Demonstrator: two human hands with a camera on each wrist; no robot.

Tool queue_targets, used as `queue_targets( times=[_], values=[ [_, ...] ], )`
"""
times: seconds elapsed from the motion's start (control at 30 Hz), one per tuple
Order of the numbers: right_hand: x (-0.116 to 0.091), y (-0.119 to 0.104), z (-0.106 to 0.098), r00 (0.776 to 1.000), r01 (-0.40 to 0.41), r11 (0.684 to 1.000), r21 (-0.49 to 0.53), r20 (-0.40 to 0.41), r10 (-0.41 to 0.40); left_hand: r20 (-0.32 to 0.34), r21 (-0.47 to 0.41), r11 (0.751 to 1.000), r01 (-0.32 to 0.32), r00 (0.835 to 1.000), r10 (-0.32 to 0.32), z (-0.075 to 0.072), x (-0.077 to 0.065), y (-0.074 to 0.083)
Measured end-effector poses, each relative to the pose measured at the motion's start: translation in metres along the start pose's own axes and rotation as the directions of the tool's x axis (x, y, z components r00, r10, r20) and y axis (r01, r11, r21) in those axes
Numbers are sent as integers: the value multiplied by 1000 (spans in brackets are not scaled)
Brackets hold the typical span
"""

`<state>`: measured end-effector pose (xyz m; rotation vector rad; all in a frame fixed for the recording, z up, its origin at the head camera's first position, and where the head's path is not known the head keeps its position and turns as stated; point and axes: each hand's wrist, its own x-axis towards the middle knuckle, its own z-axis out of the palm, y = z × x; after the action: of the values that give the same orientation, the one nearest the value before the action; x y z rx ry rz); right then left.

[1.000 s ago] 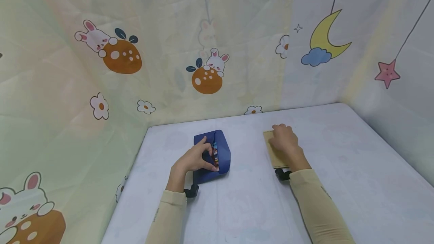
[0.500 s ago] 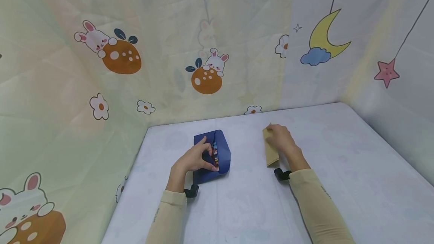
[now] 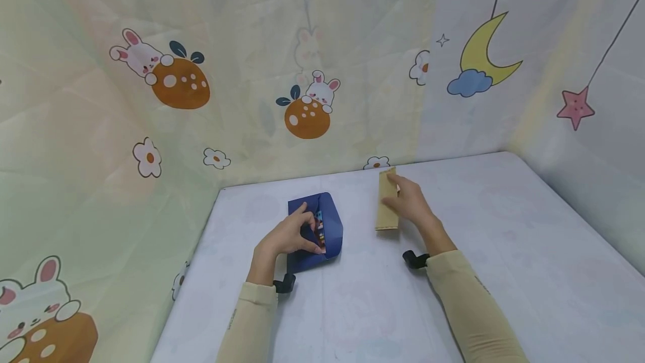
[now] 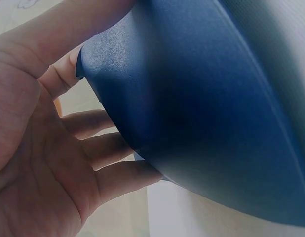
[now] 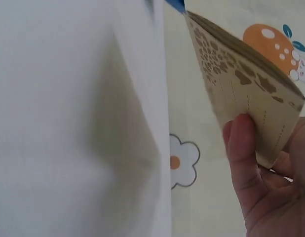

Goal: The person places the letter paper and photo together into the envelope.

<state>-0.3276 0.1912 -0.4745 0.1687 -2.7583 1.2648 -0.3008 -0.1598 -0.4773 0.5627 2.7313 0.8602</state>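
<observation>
A dark blue envelope (image 3: 334, 228) lies on the table at centre left, its flap out to the right. My left hand (image 3: 287, 235) holds it by its edges between thumb and fingers, so that its mouth bows apart. Something with a colourful print (image 3: 319, 229) shows inside the mouth. In the left wrist view the blue paper (image 4: 202, 108) curves away from the fingers. My right hand (image 3: 412, 200) pinches a tan folded card (image 3: 386, 206), raised above the table. The right wrist view shows its brown spots, dashed lines and layered edge; the card (image 5: 236, 89) stands tilted there.
Both hands work over a white-covered table (image 3: 353, 307). A printed cloth wall (image 3: 242, 116) with rabbits and flowers rises behind and along the sides. A black wrist camera (image 3: 415, 260) sits at my right wrist, another (image 3: 285, 283) at my left.
The right hand has lifted the tan card off the table and carried it leftward and a little farther back, turning it up. The left hand and the envelope have stayed in place.
</observation>
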Motion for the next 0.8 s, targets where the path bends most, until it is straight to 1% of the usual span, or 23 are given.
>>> queue_targets(
  times=[0.07,0.13,0.23,0.27,0.33,0.43,0.5,0.63,0.8],
  values=[
    [1,-3,3,999,33,998,50,2,-33,-1,0,1000,-2,1000,2,0,0,0],
    [0,-7,6,998,62,992,106,25,-65,-2,1,1000,-4,1000,4,0,0,-1],
    [-2,-12,11,991,115,977,183,50,-126,0,2,1000,-3,1000,3,1,0,-1],
    [-3,-14,13,989,126,972,200,55,-140,0,4,1000,-3,1000,3,1,0,-2],
    [-4,-18,17,987,145,965,217,40,-157,2,5,1000,0,1000,0,1,1,-2],
    [-6,-23,25,987,154,962,225,8,-160,3,5,1000,2,1000,-2,1,0,-1],
    [-6,-27,29,989,144,963,229,-1,-148,5,4,1000,2,1000,-2,0,0,-1],
    [-6,-33,35,991,128,967,219,16,-134,7,5,1000,-4,1000,4,-1,0,-1],
    [-7,-37,39,992,115,970,216,31,-125,9,11,1000,-21,1000,21,-2,0,-1]
  ],
)
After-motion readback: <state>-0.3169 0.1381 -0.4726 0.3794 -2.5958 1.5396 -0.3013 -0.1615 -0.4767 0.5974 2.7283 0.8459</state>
